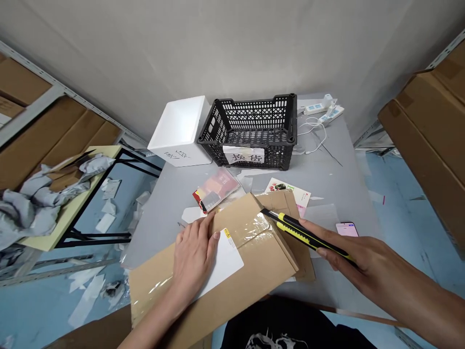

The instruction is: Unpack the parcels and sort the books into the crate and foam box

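Observation:
A brown cardboard box [261, 271] lies tilted across the front of the table, with clear tape over its seam and a white label [227, 264] on top. My left hand [194, 247] rests flat on the box, its fingers stretched over part of the label. In my right hand [348, 257] is a black and yellow utility knife [308, 237], gripped by its handle. The blade end points left, at the taped edge near the box's far right corner; whether it touches the tape I cannot tell. A cardboard flap [307, 261] juts out under the knife.
A black plastic crate [254, 145] and a white foam box [174, 152] stand at the table's back. Power strips [323, 109] with cables lie behind right. A phone [347, 229], a card [290, 191] and a plastic packet [216, 188] lie about the cardboard box. Shelves flank the table.

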`<state>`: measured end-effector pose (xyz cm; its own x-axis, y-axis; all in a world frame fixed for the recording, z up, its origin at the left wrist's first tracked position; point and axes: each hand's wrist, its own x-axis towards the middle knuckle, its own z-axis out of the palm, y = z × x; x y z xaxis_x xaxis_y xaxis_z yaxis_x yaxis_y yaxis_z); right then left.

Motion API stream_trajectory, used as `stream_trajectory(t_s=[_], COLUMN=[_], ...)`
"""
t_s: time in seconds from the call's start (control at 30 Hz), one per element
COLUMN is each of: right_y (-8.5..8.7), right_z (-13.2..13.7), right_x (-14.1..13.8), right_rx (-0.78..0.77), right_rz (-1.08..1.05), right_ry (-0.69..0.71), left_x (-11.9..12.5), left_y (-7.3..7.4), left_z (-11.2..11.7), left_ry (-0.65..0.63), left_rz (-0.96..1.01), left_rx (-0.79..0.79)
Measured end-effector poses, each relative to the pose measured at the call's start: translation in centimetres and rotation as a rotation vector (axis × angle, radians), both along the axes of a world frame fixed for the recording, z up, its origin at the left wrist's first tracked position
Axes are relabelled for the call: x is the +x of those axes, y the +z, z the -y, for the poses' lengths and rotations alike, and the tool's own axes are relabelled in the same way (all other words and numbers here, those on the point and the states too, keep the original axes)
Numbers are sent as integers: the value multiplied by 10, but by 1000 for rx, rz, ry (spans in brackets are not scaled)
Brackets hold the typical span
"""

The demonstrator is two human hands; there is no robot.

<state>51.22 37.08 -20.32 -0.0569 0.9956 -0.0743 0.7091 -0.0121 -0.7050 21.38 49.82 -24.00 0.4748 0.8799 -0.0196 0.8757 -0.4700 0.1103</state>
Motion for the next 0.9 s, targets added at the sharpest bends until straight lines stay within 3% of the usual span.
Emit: stream_trajectory(t_s=[0.43, 0.9], right_y=[12, 10], right_z=[1, 8], right_x=[-3, -2], right_rx=[-66, -93], right_rz=[-49, -16], right_ry=[-78, -64], left_x=[2, 2], left_y=[1, -1], left_z=[1, 1], left_ry=[-5, -15], left_rz=[-4, 0], left_rx=[7, 15])
